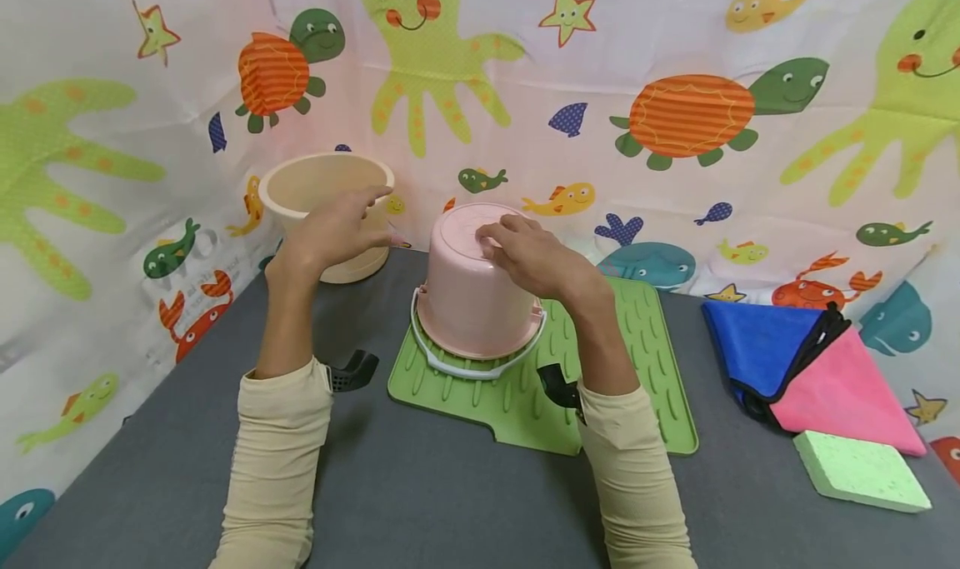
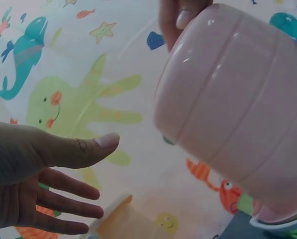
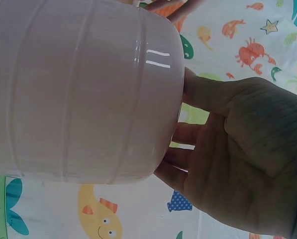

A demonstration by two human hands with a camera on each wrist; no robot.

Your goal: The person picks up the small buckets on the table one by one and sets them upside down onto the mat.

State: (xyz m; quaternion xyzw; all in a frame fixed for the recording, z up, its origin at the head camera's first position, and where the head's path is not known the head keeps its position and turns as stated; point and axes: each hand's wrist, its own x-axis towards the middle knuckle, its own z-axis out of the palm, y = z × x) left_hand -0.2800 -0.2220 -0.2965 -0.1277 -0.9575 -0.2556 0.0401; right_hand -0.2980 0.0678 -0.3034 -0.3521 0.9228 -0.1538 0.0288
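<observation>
A pink bucket (image 1: 480,286) stands upside down on a green ridged drying mat (image 1: 637,344), its white handle (image 1: 472,371) lying round the rim. On its upturned base rest the fingertips of my right hand (image 1: 532,257); the right wrist view shows thumb and fingers (image 3: 180,159) against the edge of the base. To the left, my left hand (image 1: 326,232) hovers with fingers extended, holding nothing, and overlaps a beige bucket (image 1: 326,169) in the head view. From the left wrist, that hand (image 2: 53,174) is apart from the pink bucket (image 2: 233,99).
At the right lie a blue cloth (image 1: 757,344) and a pink cloth (image 1: 847,386) with black edging. A pale green sponge (image 1: 862,471) sits in front of them. A sea-animal curtain (image 1: 480,69) encloses the back and sides of the grey table (image 1: 450,502).
</observation>
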